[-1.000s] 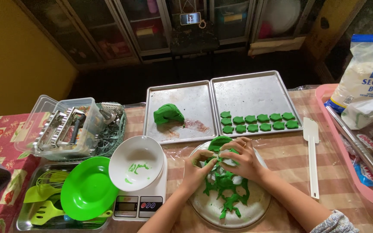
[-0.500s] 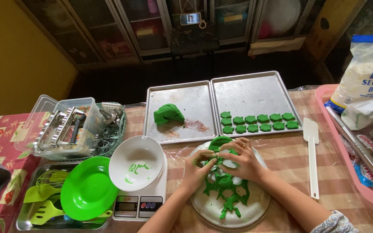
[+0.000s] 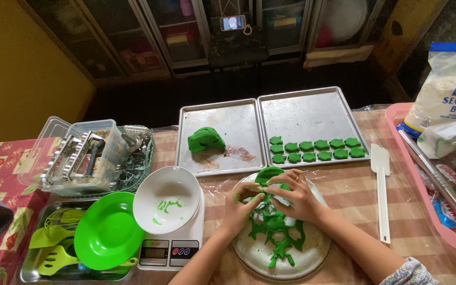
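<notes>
green dough [image 3: 275,232] near scale [image 3: 172,248], trays [image 3: 307,113]

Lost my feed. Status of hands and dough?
Left hand and right hand gathering green dough scraps on round plate. Nothing blocking them.

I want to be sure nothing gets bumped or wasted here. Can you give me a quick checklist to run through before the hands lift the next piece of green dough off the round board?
1. Both hands on the dough: left hand and right hand meet over the green dough scraps: ok.
2. Piece fully freed from the scraps: hidden by fingers: cannot tell.
3. Free space on the right baking tray above the cut cookies: ok.
4. Path to that tray clear: ok.
5. White spatula clear of the right arm: apart, ok.
6. Round board fully on the table: its near edge is cut off: cannot tell.
</notes>
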